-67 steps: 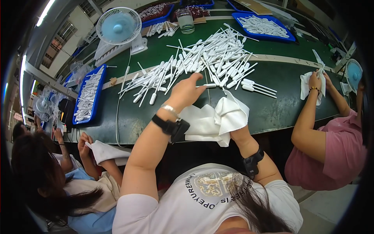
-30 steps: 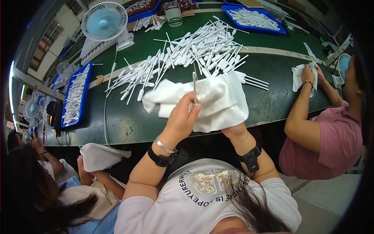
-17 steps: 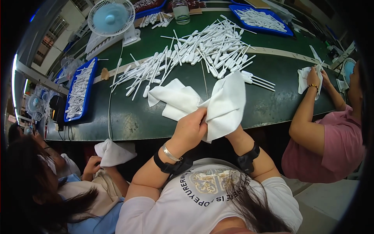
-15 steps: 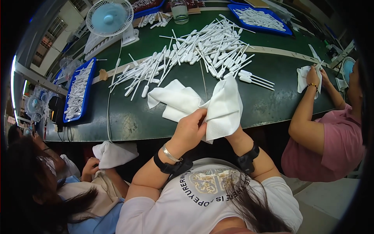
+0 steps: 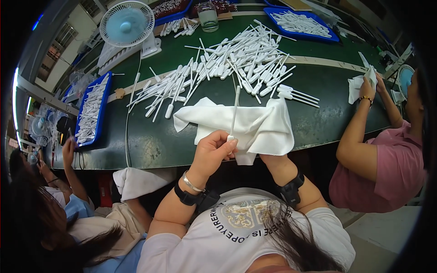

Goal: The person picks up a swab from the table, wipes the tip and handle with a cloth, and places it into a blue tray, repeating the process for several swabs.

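Between the thumb and fingers of my left hand (image 5: 211,150) is the thick end of a white plastic stick with a bulb-like handle (image 5: 235,109). Its thin shaft points up and away from me. Behind it a white cloth (image 5: 271,129) lies spread near the table's front edge. My right hand (image 5: 276,164) is under the cloth's right part; the fabric hides its fingers. Farther off lies a large loose pile of similar white sticks (image 5: 227,63), with a few lying side by side (image 5: 298,96) at its right end.
A blue tray of white sticks (image 5: 104,107) stands at the left, another blue tray (image 5: 309,38) at the back right. A fan (image 5: 126,25) and a glass jar (image 5: 208,17) stand on the green table (image 5: 150,141). People sit on both sides; the right one (image 5: 375,168) handles white cloth.
The cloth, earlier bunched upright at my hands, has opened out and dropped to the right. The stick now shows in my left hand. The left person's hand has risen toward the left tray.
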Demonstrator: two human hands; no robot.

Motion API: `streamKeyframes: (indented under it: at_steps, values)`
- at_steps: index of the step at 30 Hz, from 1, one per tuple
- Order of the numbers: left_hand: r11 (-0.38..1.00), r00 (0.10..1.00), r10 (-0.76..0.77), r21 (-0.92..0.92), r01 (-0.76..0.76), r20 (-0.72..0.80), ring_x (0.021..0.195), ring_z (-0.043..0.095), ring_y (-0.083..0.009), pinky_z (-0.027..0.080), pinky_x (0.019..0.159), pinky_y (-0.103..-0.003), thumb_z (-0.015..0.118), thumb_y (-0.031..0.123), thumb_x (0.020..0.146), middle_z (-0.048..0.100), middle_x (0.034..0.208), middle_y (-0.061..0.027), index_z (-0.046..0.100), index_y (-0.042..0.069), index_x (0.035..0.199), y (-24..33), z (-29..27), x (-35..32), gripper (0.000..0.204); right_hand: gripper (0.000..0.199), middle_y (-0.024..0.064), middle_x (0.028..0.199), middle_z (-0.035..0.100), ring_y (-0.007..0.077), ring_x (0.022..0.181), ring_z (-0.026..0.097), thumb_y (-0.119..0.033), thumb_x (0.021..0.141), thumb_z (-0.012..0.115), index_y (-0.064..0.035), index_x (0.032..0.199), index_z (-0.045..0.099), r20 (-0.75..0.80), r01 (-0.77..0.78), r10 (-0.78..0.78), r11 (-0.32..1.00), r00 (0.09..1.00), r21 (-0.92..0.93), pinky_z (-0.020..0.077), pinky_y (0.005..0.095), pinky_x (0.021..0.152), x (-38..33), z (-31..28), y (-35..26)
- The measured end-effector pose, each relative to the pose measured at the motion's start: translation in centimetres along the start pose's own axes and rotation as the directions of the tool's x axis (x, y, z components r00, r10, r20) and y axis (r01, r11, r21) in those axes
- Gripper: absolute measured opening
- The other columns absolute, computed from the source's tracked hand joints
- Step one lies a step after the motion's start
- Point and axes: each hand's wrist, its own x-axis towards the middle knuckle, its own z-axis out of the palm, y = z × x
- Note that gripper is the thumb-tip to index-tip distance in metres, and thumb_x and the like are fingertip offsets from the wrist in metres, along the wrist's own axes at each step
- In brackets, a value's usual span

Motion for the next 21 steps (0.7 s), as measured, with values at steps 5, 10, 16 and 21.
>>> streamKeyframes:
  at_steps: [5,10,16,21]
  values:
    - [0.994,0.996,-0.089,-0.067,0.089,0.014,0.056,0.051,-0.0053,0.041,0.05,-0.017,0.057,0.011,0.081,0.06,0.068,-0.0046,0.055,0.002,0.08,0.9,0.0,0.0,0.01,0.059,0.0079,0.118,0.046,0.0203,0.107,0.047,-0.037,0.078,0.057,-0.0067,0.124,0.035,0.147,-0.16,0.097,0.839,0.984,0.521,0.0389,0.0348,0.091,-0.2,0.6,-0.7]
    - [0.995,1.0,-0.016,-0.101,0.017,0.009,0.056,0.052,-0.0062,0.041,0.05,-0.017,0.057,0.012,0.081,0.06,0.067,-0.0046,0.055,0.001,0.082,0.8,0.0,-0.2,0.011,0.062,0.0102,0.122,0.044,0.0232,0.11,0.046,-0.043,0.08,0.052,-0.0066,0.127,0.033,0.286,-0.254,0.093,0.757,0.954,0.602,0.038,0.0378,0.093,-0.6,0.7,-0.8]
    - [0.965,0.99,0.134,0.233,-0.124,-0.03,0.055,0.052,-0.0109,0.043,0.053,-0.022,0.06,0.013,0.078,0.059,0.068,-0.0049,0.056,0.001,0.081,0.2,1.7,0.1,0.013,0.057,0.012,0.119,0.047,0.0223,0.105,0.05,-0.033,0.08,0.055,-0.0047,0.125,0.035,0.206,-0.15,0.082,0.929,0.975,0.337,0.0413,0.0354,0.089,-1.2,0.8,-0.8]
    - [0.657,0.921,0.379,0.676,-0.334,0.087,0.057,0.055,-0.022,0.044,0.054,-0.029,0.062,0.008,0.073,0.058,0.069,-0.011,0.057,0.001,0.084,-0.7,2.2,0.5,0.014,0.047,0.0118,0.112,0.051,0.0209,0.098,0.054,-0.024,0.081,0.056,-0.0029,0.12,0.04,0.283,-0.003,0.029,0.996,0.959,-0.092,0.0452,0.0326,0.084,-1.3,-0.1,-1.1]
